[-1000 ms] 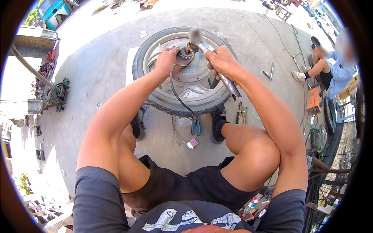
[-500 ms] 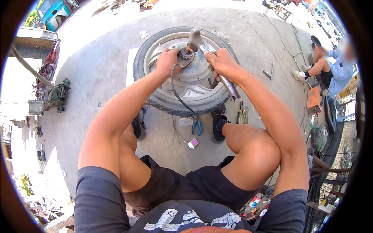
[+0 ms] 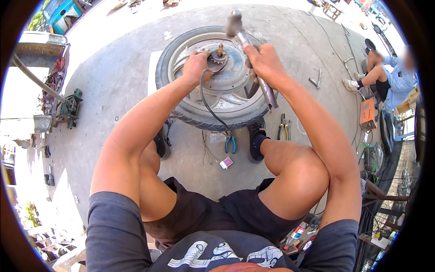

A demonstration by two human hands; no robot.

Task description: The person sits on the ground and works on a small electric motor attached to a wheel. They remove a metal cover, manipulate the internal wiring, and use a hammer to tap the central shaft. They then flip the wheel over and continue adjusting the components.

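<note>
Sunlit concrete floor (image 3: 113, 149), with another person (image 3: 395, 86) in pale blue seated at the upper right, behind an orange box (image 3: 367, 114). In the upper middle of the view, a spoked wheel (image 3: 226, 100) with its tyre lies flat. At the hub, a dark, toothed hub piece (image 3: 218, 58) surrounds an upright coppery rod (image 3: 220, 47), and a black cable (image 3: 202, 96) curves from there across the tyre toward the viewer. The left hand (image 3: 196, 67) has its grip clamped on the left edge of the hub piece, though part of that contact is hidden. The right hand (image 3: 265, 63) has its grip wrapped around the handle of a hammer (image 3: 244, 37), whose head is raised up and to the right, apart from the rod. Blue pliers (image 3: 230, 144), yellow-handled pliers (image 3: 283, 130) and a small pink-and-white box (image 3: 226, 163) lie on the floor nearer the viewer. The likeliest trouble is a glancing blow: the left hand sits just beside the rod, so poor aim could strike its knuckles. An angled hit might also bend the rod, chip the teeth or nick the cable.
</note>
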